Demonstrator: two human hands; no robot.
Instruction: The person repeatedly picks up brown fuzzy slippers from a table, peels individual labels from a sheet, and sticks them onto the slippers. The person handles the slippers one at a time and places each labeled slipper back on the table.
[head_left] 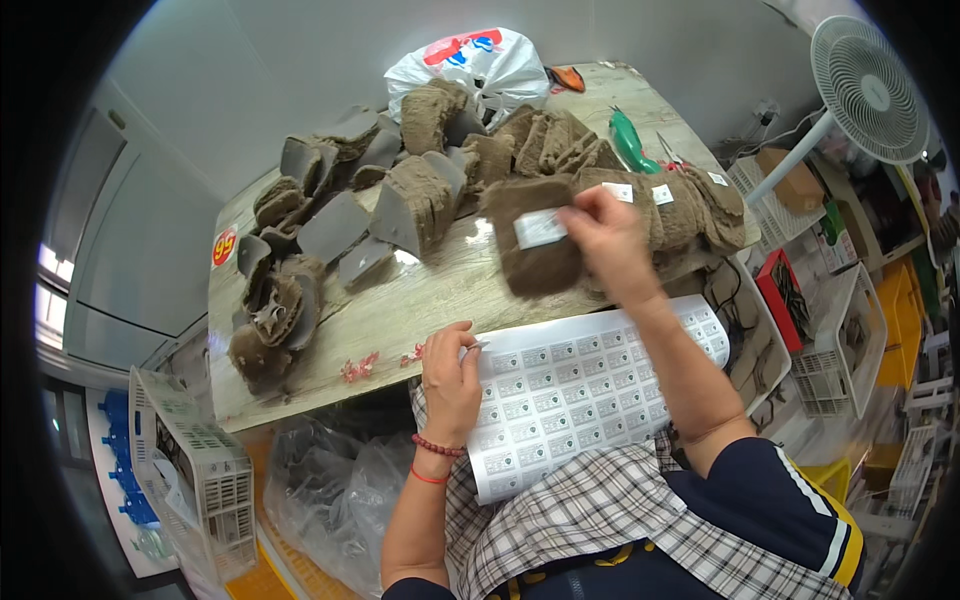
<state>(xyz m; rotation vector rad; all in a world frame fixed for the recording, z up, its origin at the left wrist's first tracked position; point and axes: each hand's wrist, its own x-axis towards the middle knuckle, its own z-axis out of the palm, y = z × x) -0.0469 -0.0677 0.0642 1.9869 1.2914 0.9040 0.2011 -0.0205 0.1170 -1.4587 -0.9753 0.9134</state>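
Note:
My right hand (610,243) is closed at the edge of a brown fuzzy pad (545,272), raised above the table's near side. A white label (540,229) lies on the pad's face, close to my fingertips; motion blurs the pad. At the top left corner of a white sheet of printed labels (570,390), my left hand (452,385) pinches the sheet's edge. The sheet spreads over my lap, partly behind my right forearm. Right of the raised pad, a row of similar pads (682,222) carries small white labels.
Loose stacks of brown pads with grey backs (415,205) cover much of the table (350,335). Behind them are a white plastic bag (470,65), a green tool (628,140) and scissors (668,150). A fan (868,90) and crates (845,350) stand at right.

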